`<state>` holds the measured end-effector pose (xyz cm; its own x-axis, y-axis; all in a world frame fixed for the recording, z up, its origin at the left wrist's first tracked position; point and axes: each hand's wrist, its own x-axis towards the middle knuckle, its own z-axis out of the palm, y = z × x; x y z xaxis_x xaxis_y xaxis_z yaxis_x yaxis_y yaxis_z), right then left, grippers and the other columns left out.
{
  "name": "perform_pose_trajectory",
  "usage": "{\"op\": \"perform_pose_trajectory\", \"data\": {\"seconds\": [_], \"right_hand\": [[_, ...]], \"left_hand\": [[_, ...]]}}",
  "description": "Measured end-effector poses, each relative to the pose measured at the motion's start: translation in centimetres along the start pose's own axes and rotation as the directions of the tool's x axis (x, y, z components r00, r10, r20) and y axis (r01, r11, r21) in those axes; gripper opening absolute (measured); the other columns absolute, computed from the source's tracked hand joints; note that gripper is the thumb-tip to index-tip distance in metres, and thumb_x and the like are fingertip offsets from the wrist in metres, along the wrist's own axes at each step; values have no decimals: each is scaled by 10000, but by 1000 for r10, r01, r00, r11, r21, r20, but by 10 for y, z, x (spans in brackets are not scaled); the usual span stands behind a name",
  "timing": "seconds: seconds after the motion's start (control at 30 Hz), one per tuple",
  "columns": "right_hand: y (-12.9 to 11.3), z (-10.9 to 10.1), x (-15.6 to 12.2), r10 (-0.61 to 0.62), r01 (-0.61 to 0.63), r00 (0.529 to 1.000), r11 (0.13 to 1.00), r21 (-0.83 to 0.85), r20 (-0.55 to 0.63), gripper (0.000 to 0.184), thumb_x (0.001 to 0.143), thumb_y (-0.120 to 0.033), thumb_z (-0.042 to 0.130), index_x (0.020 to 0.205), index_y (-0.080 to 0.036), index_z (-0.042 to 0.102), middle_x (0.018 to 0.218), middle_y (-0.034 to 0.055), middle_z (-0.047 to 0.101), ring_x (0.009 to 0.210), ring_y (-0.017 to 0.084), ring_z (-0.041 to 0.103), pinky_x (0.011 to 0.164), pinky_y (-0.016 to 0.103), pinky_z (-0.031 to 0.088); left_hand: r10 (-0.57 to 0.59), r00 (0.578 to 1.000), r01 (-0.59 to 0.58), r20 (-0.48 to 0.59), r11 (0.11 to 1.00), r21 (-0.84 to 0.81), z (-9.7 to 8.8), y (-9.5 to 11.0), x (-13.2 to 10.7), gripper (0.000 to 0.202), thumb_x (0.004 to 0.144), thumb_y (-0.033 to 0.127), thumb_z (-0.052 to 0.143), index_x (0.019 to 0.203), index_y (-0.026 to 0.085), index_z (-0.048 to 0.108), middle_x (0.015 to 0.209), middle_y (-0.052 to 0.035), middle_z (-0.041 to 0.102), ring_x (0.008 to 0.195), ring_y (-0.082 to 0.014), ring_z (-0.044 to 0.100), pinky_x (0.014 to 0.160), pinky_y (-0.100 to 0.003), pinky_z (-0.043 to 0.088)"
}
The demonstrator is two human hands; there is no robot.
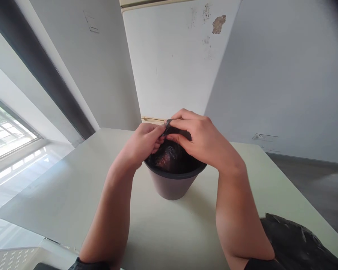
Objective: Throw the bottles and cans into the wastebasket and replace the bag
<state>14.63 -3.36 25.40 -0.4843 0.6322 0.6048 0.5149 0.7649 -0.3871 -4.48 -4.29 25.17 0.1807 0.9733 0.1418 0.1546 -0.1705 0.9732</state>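
Observation:
A small dark grey bin point(171, 187) stands on the white table point(73, 195), lined with a black plastic bag point(171, 157). Both hands meet just above the bin's far rim. My left hand point(142, 144) pinches the bunched top of the bag with curled fingers. Beside it, my right hand point(201, 138) grips the same gathered plastic between thumb and fingers. The bag's mouth is pulled together under the fingers, and shiny folds show inside the bin.
A white fridge point(174, 56) stands behind the table against a grey wall. Another black plastic bag point(295, 240) lies at the table's near right corner. A window point(8, 131) is at the left. A white perforated crate point(11, 258) sits at the bottom left.

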Motion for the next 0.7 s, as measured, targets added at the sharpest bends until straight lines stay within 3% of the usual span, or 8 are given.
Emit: {"op": "perform_pose_trajectory", "data": {"seconds": [0.1,0.2,0.3,0.4,0.57,0.63,0.7], "right_hand": [[-1,3,2,-28,28,1000,1000,6,-8,184,991,-192,588,921,-241,752,990,53,687,887,228,613,841,379,444],[-3,2,2,-38,38,999,999,-22,-11,253,992,-157,543,871,-244,747,926,48,669,882,228,596,872,395,429],[1,-4,2,11,-10,998,1000,11,-70,199,977,-211,594,834,-236,730,1095,64,662,979,242,595,886,404,444],[18,-14,-2,153,-154,984,988,-6,-92,206,937,-279,657,743,-220,696,1183,65,650,970,238,590,837,398,456],[51,-28,-15,410,-396,911,899,-189,39,223,846,-287,706,639,-212,674,1039,73,683,697,176,524,647,360,396],[49,-25,-15,389,-386,921,890,-244,-37,193,849,-283,704,670,-214,685,1001,82,677,745,203,549,673,364,408],[39,-18,-12,293,-304,953,923,-236,-81,75,859,-303,729,836,-232,737,995,80,680,866,246,592,738,372,440]], "left_hand": [[11,1000,-13,29,997,73,-4,2,-3,504,948,422,660,549,194,454,542,-10,422,484,-102,410,416,-227,335],[118,990,-101,-74,975,199,-8,2,-5,437,946,379,654,562,185,579,580,-33,570,554,-142,553,490,-252,455],[288,916,-224,-279,945,239,-16,-3,-2,221,903,365,730,764,199,774,747,-50,736,733,-210,707,657,-307,589],[332,865,-233,-376,930,285,-33,-14,4,191,856,378,803,961,225,848,848,-69,795,811,-254,764,746,-363,628],[282,869,-50,-406,867,496,-53,-26,12,105,829,318,810,874,235,856,747,-75,778,762,-271,751,669,-372,608],[311,864,-67,-396,851,522,-48,-23,10,86,838,302,796,866,240,849,735,-62,770,753,-256,742,677,-369,615],[350,863,-160,-363,873,461,-35,-14,5,117,861,318,789,930,242,845,764,-46,774,746,-230,743,696,-353,628]]}}
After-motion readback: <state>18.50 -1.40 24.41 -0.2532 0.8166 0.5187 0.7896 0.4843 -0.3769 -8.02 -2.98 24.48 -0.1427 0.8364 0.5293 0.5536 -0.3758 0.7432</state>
